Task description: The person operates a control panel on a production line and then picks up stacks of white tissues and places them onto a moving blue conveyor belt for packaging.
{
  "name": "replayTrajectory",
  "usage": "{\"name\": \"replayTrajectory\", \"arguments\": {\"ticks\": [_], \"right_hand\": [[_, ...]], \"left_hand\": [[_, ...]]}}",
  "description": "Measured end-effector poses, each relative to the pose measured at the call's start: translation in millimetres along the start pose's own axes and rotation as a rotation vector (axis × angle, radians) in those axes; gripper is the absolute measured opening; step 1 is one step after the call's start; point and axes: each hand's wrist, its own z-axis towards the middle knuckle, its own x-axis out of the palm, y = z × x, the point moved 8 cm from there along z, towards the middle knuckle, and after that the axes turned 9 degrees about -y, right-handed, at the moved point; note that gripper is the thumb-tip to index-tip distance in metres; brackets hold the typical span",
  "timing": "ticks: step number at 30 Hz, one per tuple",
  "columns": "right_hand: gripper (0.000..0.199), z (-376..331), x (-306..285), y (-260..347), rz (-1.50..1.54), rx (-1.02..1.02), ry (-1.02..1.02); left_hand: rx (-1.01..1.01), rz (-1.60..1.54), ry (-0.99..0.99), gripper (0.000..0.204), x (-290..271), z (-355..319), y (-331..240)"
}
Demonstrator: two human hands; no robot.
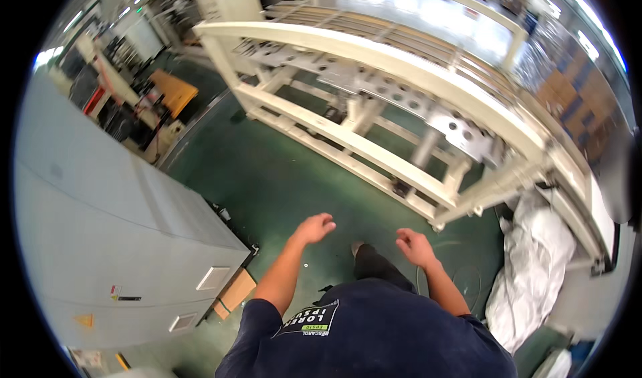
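My left hand (314, 229) hangs in the air over the green floor (257, 170), its fingers loosely bent and a little apart. Nothing shows in it. To its right, my right hand (415, 247) is also held out at waist height, fingers relaxed and empty as far as I can see. Neither hand touches anything. Ahead stands a long cream metal frame (364, 140) with a perforated metal plate (401, 97) inside it. The right hand is nearer to its lower right corner. A large grey cabinet (127, 224) is nearest to my left hand.
Cardboard (235, 291) lies at the cabinet's foot. White plastic sheeting (531, 264) is heaped at the right, beside the frame's end. Stacked brown cartons (568, 100) stand at the far right. Machinery with a yellow-orange panel (174, 91) is at the far left. A dark-shoed foot is partly visible below me.
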Motion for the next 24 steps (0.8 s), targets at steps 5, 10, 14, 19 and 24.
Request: {"name": "replayTrajectory", "arguments": {"ticks": [5, 10, 14, 19, 24], "right_hand": [[0.029, 329.2, 137.2, 270.9, 0.316, -0.204, -0.160], [0.030, 531.9, 224.1, 510.2, 0.293, -0.324, 0.006], [0.030, 634.8, 269.0, 706.6, 0.426, -0.529, 0.185], [0.031, 772.2, 305.8, 912.8, 0.233, -0.686, 0.260], [0.032, 900.2, 375.4, 1040.0, 0.205, -0.639, 0.228]], "left_hand": [[-0.137, 0.200, -0.404, 0.047, -489.1, 74.4, 162.0], [-0.713, 0.493, -0.437, 0.038, -687.7, -26.8, 326.0], [-0.983, 0.424, 0.004, 0.045, -678.0, -143.2, 410.4], [-1.336, -0.167, -0.441, 0.039, -770.9, -93.2, 431.4], [-1.077, -0.077, -0.448, 0.035, -966.6, 41.5, 485.7]]}}
